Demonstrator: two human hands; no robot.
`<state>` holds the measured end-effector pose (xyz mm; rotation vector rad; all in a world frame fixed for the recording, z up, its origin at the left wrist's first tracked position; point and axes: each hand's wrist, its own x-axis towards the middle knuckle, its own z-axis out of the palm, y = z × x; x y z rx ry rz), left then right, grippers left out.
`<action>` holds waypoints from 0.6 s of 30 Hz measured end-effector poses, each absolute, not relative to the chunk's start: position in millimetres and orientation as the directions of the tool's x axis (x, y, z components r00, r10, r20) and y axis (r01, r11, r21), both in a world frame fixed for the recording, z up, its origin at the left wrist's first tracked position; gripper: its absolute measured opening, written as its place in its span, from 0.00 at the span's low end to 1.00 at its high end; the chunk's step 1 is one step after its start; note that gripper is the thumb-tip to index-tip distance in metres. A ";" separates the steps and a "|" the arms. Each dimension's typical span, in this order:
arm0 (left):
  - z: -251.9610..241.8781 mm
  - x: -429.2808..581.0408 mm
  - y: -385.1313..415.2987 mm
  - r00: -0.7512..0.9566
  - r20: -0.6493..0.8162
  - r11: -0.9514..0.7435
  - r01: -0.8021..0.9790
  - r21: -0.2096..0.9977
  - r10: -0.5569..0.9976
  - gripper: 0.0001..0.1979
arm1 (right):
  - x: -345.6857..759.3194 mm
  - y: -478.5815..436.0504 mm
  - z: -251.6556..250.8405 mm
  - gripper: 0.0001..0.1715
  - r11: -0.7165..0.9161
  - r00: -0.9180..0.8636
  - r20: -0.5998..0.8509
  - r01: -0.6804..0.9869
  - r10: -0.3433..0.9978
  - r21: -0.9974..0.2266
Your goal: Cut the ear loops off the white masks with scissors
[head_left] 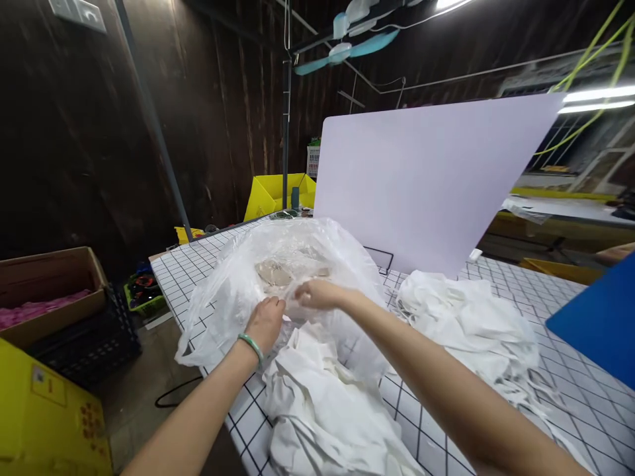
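A large clear plastic bag [233, 277] lies on the white gridded table [555, 370], with beige cloth pieces [278, 271] inside it. My left hand [265, 322], a green bangle on its wrist, presses against the bag's open edge. My right hand [320, 294] pinches the plastic or the white fabric at the bag's mouth; which of the two I cannot tell. White cloth [317, 390] spills out of the bag toward me.
A second heap of white cloth [471, 324] lies to the right. A white board [426, 178] stands behind, a blue panel [600, 324] at far right. Left of the table are a cardboard box [49, 284], a black crate [89, 344] and yellow boxes [44, 416].
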<state>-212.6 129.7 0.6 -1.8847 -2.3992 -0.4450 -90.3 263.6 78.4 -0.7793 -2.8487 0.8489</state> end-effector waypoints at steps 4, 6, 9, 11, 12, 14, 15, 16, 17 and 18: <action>8.9 -192.6 97.3 -0.221 0.257 0.141 0.945 0.296 0.941 0.13 | -113.5 313.5 112.0 0.36 0.667 -0.802 0.083 0.430 0.592 -0.609; 10.1 -175.3 80.9 -0.221 0.299 0.099 0.922 0.375 0.928 0.14 | -110.8 328.2 128.7 0.38 0.643 -0.799 0.100 0.396 0.593 -0.656; 3.9 -138.3 61.9 -0.227 0.384 -0.046 0.809 0.586 0.895 0.10 | -100.6 327.6 136.3 0.31 0.614 -0.852 0.034 0.348 0.522 -0.709; -4.8 -111.1 54.3 -0.206 0.369 -0.125 0.704 0.700 0.906 0.09 | -94.9 310.6 124.0 0.23 0.601 -0.891 -0.063 0.353 0.449 -0.717; -9.0 -99.4 51.6 -0.151 0.324 -0.140 0.680 0.720 0.934 0.09 | -92.6 297.9 112.9 0.22 0.601 -0.904 -0.119 0.366 0.411 -0.710; -13.5 -85.1 47.2 0.098 0.189 -0.205 0.676 0.708 0.977 0.08 | -87.4 267.2 84.5 0.21 0.622 -0.912 -0.210 0.395 0.352 -0.676; -12.1 -83.9 45.1 0.252 0.122 -0.264 0.669 0.695 0.960 0.07 | -83.7 251.0 69.5 0.19 0.641 -0.911 -0.232 0.406 0.341 -0.651; -7.9 -87.0 43.3 0.373 0.077 -0.320 0.649 0.690 0.925 0.08 | -78.8 235.2 55.4 0.21 0.665 -0.912 -0.235 0.408 0.337 -0.625; -0.9 -94.1 42.2 0.439 0.064 -0.355 0.626 0.694 0.896 0.10 | -72.4 220.5 43.4 0.20 0.689 -0.915 -0.233 0.402 0.330 -0.604; 8.2 -104.3 42.5 0.435 0.084 -0.363 0.614 0.701 0.897 0.11 | -64.4 207.2 33.9 0.18 0.712 -0.921 -0.228 0.390 0.317 -0.584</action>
